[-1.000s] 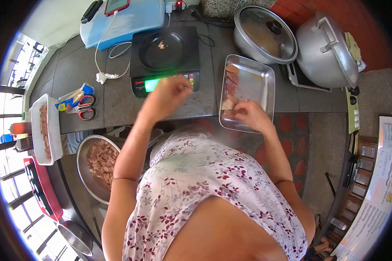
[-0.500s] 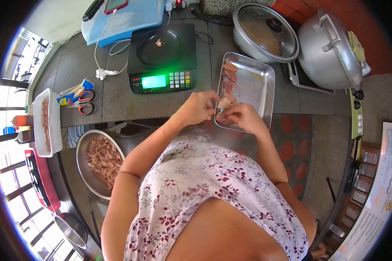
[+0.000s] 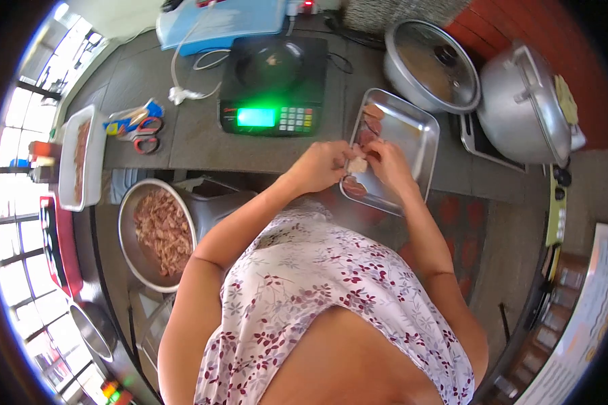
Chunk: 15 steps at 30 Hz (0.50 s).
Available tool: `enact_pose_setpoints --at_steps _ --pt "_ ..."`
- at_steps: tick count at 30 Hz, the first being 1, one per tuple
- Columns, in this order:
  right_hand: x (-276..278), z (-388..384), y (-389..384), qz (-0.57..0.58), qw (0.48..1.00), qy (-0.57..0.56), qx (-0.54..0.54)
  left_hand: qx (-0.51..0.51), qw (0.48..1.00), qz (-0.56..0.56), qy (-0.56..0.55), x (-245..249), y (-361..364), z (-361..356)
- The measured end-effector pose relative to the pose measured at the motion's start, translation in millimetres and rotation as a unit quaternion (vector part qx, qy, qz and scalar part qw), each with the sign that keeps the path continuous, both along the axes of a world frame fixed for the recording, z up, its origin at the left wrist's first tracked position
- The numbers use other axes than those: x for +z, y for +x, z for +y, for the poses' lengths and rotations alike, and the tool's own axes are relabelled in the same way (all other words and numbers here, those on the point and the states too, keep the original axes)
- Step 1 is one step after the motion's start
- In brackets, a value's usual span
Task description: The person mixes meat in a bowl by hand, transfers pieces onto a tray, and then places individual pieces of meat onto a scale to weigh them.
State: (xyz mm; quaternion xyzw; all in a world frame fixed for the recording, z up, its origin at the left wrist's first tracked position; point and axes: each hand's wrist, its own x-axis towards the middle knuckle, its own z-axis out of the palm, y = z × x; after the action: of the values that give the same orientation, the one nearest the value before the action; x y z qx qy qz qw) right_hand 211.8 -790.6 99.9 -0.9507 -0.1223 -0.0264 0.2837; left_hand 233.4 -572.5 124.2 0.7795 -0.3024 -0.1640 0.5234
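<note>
A shallow metal tray (image 3: 407,138) lies at the counter's front edge. Along its left side runs a row of raw meat pieces (image 3: 371,125); whether a stick joins them is not visible. My left hand (image 3: 327,165) is closed in a pinch at the tray's left rim, against a pale piece of meat (image 3: 358,165). From the other side, the fingers of my right hand (image 3: 388,163) pinch at the same row, just above that pale piece. Nearer to me, a darker meat slice (image 3: 354,186) rests at the tray's corner. My fingertips partly hide what they grip.
Behind stands a lit digital scale (image 3: 273,88). Scissors (image 3: 146,135) and a packet of sticks (image 3: 125,120) lie left, beside a white container (image 3: 91,158). A bowl of sliced meat (image 3: 123,219) sits lower left. Right are a lidded pot (image 3: 431,66) and a large pot (image 3: 523,104).
The camera view has shifted, so the counter things appear farther right. My right hand has moved up along the meat row. My left hand stays by the tray's left rim.
</note>
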Motion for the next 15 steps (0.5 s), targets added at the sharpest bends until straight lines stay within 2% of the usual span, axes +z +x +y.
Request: enact_pose_setpoints --at_steps 2,4,6,8,11,13,15 --pt "4 3 -1 0.004 1.0 0.01 -0.005 0.027 0.999 -0.019 0.002 3 -3 6" --pt "10 8 -4 0.008 1.0 0.018 -0.01 0.039 0.999 0.022 -0.011 6 -6 15" --pt "15 11 -8 0.062 0.998 0.018 -0.02 0.071 0.996 0.054 0.004 17 -13 30" --pt "17 9 -8 0.06 0.998 -0.001 0.012 0.112 0.986 0.123 0.018 25 -21 54" --pt "25 7 -5 0.029 0.998 0.049 -0.001 0.207 0.956 0.207 -0.008 23 -41 101" --pt "36 2 1 0.031 0.997 0.064 -0.012 0.279 0.934 0.222 -0.021 16 -56 139" --pt "40 -11 8 0.008 0.995 0.086 -0.056 0.344 0.923 0.174 -0.017 12 -72 175"
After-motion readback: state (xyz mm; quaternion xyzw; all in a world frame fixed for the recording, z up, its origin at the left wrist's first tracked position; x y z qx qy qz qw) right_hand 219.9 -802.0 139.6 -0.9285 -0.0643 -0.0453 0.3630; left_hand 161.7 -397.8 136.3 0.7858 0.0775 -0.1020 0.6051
